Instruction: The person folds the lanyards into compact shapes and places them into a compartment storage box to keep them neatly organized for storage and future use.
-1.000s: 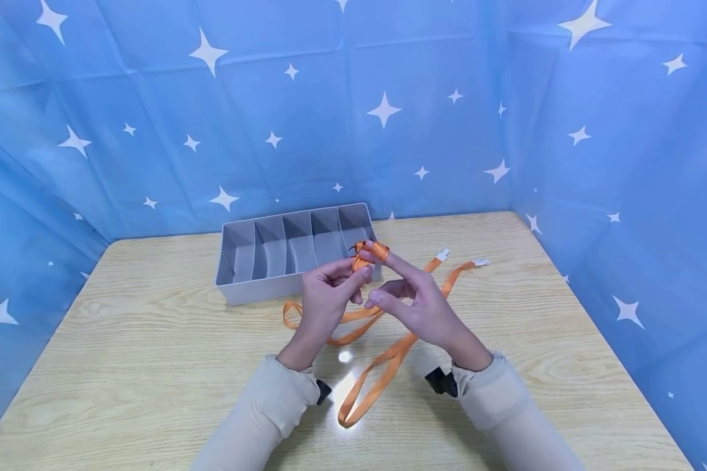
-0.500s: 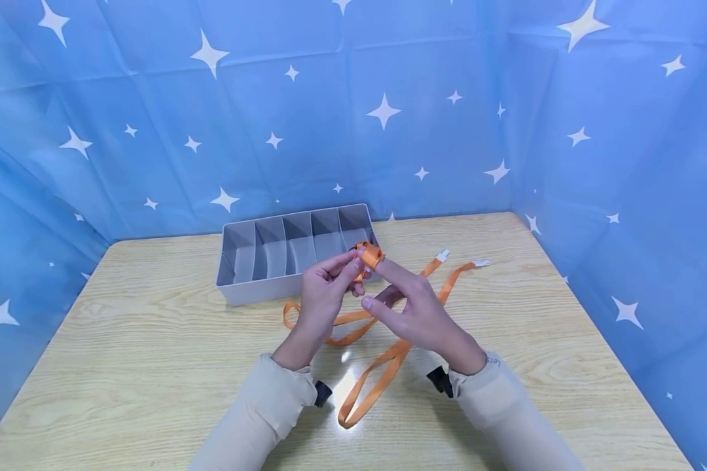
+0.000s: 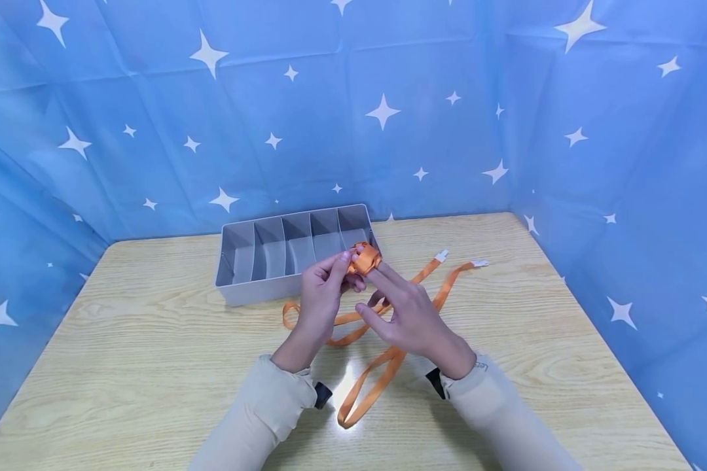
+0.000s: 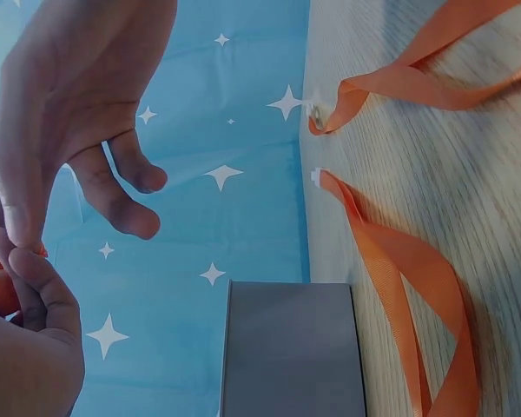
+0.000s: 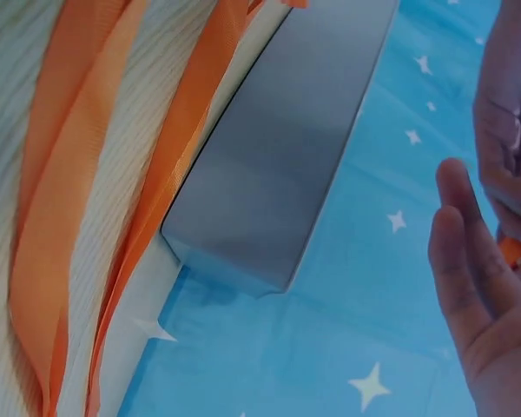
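Observation:
My left hand [image 3: 321, 291] pinches a rolled-up orange lanyard [image 3: 366, 260] between thumb and fingers, above the near right corner of the grey box. My right hand [image 3: 415, 317] reaches in from the right, its extended forefinger up against the roll and partly covered by it. Its thumb stands apart, and in the left wrist view the other fingers of this hand hang loose. Only a small orange part of the roll shows in each wrist view, the rest being out of frame or behind fingers.
Two more orange straps, one a long loop [image 3: 396, 356], lie on the wooden table [image 3: 153, 366] below the hands, with white end clips [image 3: 442, 256] pointing to the back right. A grey divided box [image 3: 265, 292] stands behind, near a blue star-patterned curtain [image 3: 330, 98].
The strap round the right forefinger has slid toward the fingertip and become a wider roll in the left fingers. The right hand has moved slightly left; the straps on the table have stayed put.

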{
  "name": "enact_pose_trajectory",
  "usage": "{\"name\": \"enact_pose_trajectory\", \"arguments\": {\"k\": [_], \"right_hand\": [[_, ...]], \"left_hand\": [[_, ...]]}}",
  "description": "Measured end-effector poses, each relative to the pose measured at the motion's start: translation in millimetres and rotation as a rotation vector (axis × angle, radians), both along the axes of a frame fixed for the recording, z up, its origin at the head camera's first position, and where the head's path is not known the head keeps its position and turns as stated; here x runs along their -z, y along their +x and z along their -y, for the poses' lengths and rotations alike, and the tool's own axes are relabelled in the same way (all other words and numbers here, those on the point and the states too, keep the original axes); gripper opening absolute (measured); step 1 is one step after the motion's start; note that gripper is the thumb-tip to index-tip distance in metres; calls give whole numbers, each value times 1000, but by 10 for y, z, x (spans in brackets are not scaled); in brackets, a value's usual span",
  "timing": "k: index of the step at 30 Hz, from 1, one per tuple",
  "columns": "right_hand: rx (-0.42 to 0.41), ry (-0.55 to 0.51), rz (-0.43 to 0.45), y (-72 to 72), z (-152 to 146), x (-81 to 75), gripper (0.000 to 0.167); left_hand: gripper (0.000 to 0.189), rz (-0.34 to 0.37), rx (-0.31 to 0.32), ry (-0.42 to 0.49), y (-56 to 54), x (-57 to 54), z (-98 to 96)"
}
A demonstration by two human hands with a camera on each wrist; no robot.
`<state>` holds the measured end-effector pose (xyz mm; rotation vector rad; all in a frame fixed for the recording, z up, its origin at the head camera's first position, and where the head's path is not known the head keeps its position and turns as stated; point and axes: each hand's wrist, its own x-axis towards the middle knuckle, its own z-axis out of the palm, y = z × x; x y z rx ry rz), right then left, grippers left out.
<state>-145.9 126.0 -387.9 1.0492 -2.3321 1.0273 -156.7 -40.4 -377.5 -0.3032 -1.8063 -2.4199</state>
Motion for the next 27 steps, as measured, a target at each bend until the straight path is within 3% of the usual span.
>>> {"name": "enact_pose_trajectory", "arguments": {"k": [14,27], "right_hand": [[66,126,-121,-40,-3,3,43],[116,178,-153,-17,20,-19,42]], "left_hand": [[36,-24,26,72,-3,-8,6],[33,10,16,-3,0,6,14]]}}
